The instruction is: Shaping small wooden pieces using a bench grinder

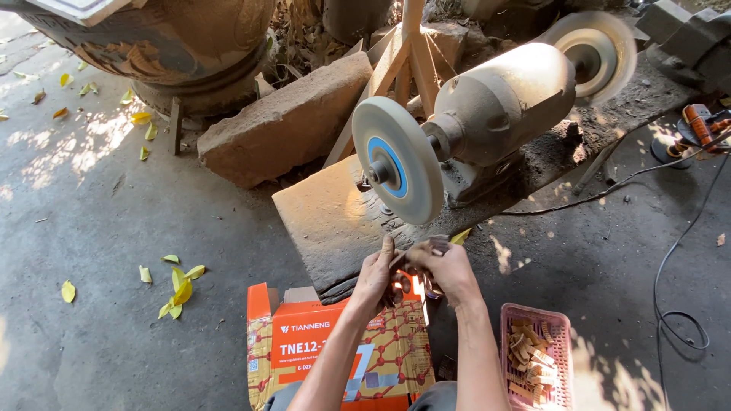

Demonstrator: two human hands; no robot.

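My left hand (pixel 375 275) and my right hand (pixel 451 270) meet just below a pale grinding wheel (pixel 396 161) of a dusty bench grinder (pixel 499 106). Together they pinch a small thin wooden piece (pixel 417 250) between the fingertips, held a little under the wheel's lower rim. The piece is partly hidden by my fingers. A second wheel (pixel 596 55) on the grinder's far end looks blurred.
An orange cardboard box (pixel 312 342) sits below my hands. A pink plastic basket (pixel 561 323) of several small wooden pieces stands to the right. The grinder rests on a stone slab (pixel 324 213). Cables (pixel 670 266) trail on the concrete; an orange power tool (pixel 700 125) lies far right.
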